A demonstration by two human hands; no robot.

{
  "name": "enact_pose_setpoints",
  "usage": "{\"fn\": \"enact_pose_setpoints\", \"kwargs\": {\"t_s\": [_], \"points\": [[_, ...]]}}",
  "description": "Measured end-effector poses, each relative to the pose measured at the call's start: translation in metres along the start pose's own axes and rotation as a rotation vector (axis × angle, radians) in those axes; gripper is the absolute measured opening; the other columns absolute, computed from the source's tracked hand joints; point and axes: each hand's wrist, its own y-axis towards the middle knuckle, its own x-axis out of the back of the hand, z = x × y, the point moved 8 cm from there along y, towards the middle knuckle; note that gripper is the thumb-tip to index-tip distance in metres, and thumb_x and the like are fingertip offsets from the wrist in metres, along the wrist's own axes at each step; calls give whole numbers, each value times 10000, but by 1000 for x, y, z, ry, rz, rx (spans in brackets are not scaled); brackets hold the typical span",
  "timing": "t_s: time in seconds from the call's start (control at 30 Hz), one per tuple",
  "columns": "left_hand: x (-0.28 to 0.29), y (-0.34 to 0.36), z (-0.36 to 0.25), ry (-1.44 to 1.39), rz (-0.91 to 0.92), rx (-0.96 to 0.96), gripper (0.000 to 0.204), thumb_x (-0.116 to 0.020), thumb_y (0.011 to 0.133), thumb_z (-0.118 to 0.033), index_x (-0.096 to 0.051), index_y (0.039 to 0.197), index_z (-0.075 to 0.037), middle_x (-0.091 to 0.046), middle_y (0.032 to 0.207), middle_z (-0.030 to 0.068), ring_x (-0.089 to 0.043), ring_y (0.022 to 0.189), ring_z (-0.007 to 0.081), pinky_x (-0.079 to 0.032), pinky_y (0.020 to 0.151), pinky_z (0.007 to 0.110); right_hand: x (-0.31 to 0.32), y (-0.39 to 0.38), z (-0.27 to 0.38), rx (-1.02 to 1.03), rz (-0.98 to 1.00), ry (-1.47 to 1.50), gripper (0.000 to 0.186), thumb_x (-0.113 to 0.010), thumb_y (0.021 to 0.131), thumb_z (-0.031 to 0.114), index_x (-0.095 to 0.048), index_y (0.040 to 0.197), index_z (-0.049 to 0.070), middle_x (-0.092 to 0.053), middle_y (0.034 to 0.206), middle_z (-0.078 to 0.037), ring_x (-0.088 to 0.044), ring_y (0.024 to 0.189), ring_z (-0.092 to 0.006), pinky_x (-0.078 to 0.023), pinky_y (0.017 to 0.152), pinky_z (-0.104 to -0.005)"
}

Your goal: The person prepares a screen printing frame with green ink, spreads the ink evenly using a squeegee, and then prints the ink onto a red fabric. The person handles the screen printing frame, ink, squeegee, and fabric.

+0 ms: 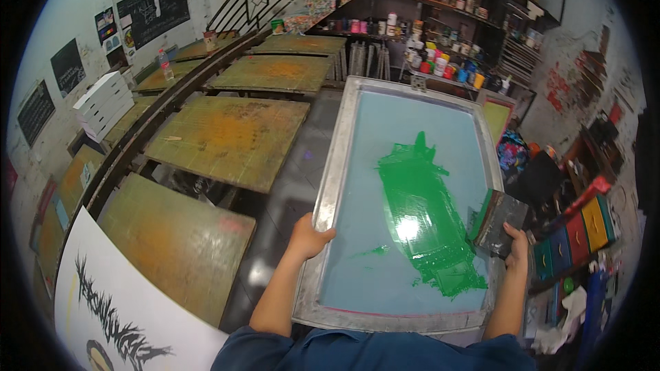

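Blue shirt: nearest the camera, along the lower edge; sleeves (258, 349) to either side, forearms reaching forward.
Screen frame: pale metal, rectangular (330, 192), directly before the wearer. Long axis runs away from the body, far end leaning slightly right; near short side close to the shirt.
Mesh: blue-grey (412, 117), stretched across the frame.
Green ink: wet, glossy patch (419, 206) on the mesh, right of its middle. Long axis slants from upper left to lower right; small smear apart at its left.
Left hand: at the frame's left rail (311, 237), grip closed round it, thumb over the top.
Squeegee: dark, flat block (505, 225) at the frame's right rail. Green-coated edge points left, toward the ink; that edge slants, upper end to the right.
Right hand: grip holding the squeegee (515, 247), thumb on its face; cannot tell whether the frame is gripped too.
Benches: olive tops, orange-stained (230, 137), in a row at left.
White sheet: black spiky design (130, 282), lower left.
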Motion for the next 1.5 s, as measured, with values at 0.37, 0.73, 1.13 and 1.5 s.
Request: {"fn": "enact_pose_setpoints", "kwargs": {"t_s": [0.37,0.73,1.13,1.5], "points": [[-8,281,-28,40,-238,-40,514,-689,669,-269,-530,1010,82,-585,984,240,-565,952,335,-441,814,377,-148,294,-10,-39,137,66,405,-638,709,136,-532,1074,-1,-602,969,-102,-599,836,-234,-480,734,-348],[98,423,-29,-115,-454,110,370,-658,640,-185,-586,892,75,-635,827,195,-627,776,269,-477,694,331,-440,500,8,-179,532,115,327,-614,759,151,-556,1044,2,-611,962,-87,-600,841,-225,-478,759,-342],[209,469,60,-6,-617,414,372,-658,652,-189,-591,904,77,-629,790,197,-623,736,274,-479,678,345,-687,543,-42,-321,797,-55,292,-630,746,144,-585,985,-19,-623,930,-105,-606,822,-219,-472,766,-337],[199,553,15,-53,-529,147,273,-610,685,-76,-582,895,96,-632,820,119,-586,743,157,-459,682,284,-655,587,-28,-177,625,-80,315,-643,743,166,-576,1002,0,-634,908,-103,-629,757,-213,-498,746,-345]]}}
